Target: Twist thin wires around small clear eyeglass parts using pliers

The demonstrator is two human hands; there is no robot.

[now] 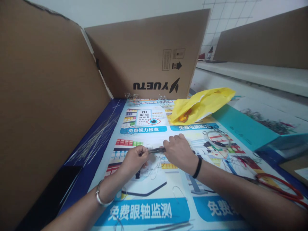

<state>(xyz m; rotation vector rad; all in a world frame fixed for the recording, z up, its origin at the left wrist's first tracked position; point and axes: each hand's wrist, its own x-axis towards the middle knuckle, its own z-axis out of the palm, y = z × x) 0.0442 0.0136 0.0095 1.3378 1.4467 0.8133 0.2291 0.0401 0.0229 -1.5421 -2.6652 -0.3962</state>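
Note:
My right hand [180, 151] is wrapped round a pair of pliers [157, 149], whose dark, narrow metal jaws point left. Its handles are hidden in my fist. At the jaw tips my left hand [137, 157] is closed in a pinch on what looks like thin wire, mostly hidden by the fingers. Just below the hands, loose curls of thin wire [155, 168] show faintly against the printed sheet [173, 183]. A bent wire piece [178, 190] lies nearer to me.
Straight wires [96, 136] lie at the left. A yellow bag [202, 104], a wire coil [218, 139] and a teal box [247, 126] are at the right, with red-handled scissors [279, 184] near my right forearm. Cardboard panels [144, 54] stand behind and left.

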